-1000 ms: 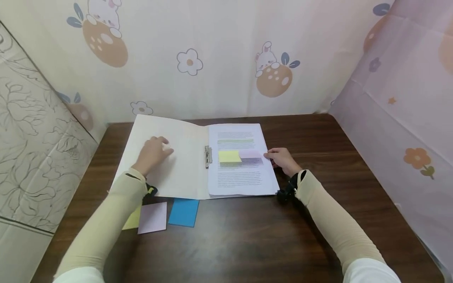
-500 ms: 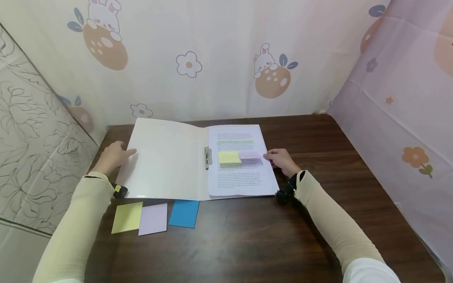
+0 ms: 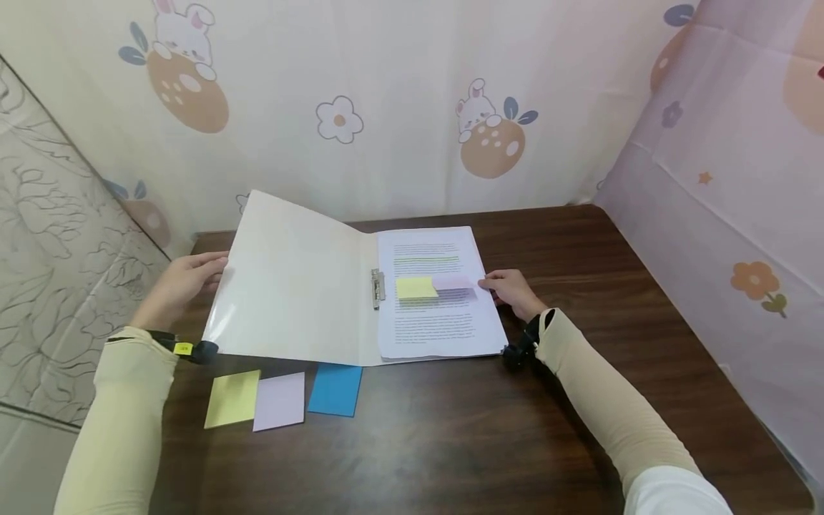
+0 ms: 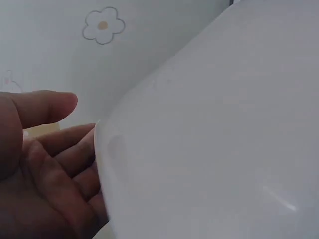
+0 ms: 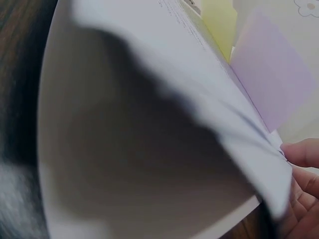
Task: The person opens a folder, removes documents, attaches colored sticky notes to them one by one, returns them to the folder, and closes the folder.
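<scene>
A white folder (image 3: 290,286) lies on the table, its left cover tilted up off the wood. My left hand (image 3: 183,282) is at that cover's outer edge; in the left wrist view the fingers (image 4: 75,157) are behind the edge and the thumb stands apart from it. Printed sheets (image 3: 438,329) fill the right side, beside a metal clip (image 3: 378,290). On them are a yellow sticky note (image 3: 415,288) and a purple sticky note (image 3: 452,282). My right hand (image 3: 515,290) pinches the sheets' right edge, which bows upward in the right wrist view.
In front of the folder lie a yellow note pad (image 3: 232,398), a purple note pad (image 3: 280,402) and a blue note pad (image 3: 336,390), the blue one partly beneath the folder. A patterned curtain (image 3: 399,164) hangs behind the dark wooden table (image 3: 425,443).
My left hand has moved left from over the cover to its outer edge, and the cover has risen there. The yellow pad has come into full view. My right hand stays put.
</scene>
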{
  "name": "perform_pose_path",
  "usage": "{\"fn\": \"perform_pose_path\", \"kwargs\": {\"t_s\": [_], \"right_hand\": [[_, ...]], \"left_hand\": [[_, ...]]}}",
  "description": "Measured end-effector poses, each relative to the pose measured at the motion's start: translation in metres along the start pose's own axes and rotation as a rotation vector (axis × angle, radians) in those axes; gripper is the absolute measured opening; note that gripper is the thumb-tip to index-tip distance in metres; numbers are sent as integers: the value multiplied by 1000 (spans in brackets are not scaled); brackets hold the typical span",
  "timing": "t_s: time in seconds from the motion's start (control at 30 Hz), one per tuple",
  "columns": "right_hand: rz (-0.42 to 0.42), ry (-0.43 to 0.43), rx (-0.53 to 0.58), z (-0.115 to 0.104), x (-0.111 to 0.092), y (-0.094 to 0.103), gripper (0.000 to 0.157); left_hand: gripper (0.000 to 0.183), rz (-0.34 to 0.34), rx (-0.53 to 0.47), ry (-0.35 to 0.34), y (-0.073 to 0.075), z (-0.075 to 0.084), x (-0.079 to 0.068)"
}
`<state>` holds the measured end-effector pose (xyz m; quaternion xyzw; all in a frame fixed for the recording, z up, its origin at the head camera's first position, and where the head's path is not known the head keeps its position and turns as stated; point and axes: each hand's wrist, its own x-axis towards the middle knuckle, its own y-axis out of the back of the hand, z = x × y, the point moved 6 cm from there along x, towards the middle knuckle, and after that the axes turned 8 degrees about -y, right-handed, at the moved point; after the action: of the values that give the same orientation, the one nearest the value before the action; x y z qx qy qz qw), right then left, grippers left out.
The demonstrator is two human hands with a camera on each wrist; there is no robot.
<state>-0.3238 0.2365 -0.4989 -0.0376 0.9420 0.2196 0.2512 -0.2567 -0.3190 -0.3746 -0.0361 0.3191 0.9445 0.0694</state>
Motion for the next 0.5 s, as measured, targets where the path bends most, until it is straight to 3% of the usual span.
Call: {"fn": "perform_pose_path", "kwargs": {"t_s": [0.2, 0.33, 0.43, 0.5], "right_hand": [[0, -2, -3, -3, -2, 1, 37], [3, -4, -1, -4, -3, 2, 37], [8, -11, -6, -3, -3, 2, 36], [11, -11, -7, -2, -2, 1, 37]], "left_hand": [[65, -110, -360, -177, -2, 15, -9], [57, -135, -556, -231, -15, 30, -13], [52, -135, -652, -269, -31, 45, -13], [48, -139, -666, -310, -43, 54, -10]]}}
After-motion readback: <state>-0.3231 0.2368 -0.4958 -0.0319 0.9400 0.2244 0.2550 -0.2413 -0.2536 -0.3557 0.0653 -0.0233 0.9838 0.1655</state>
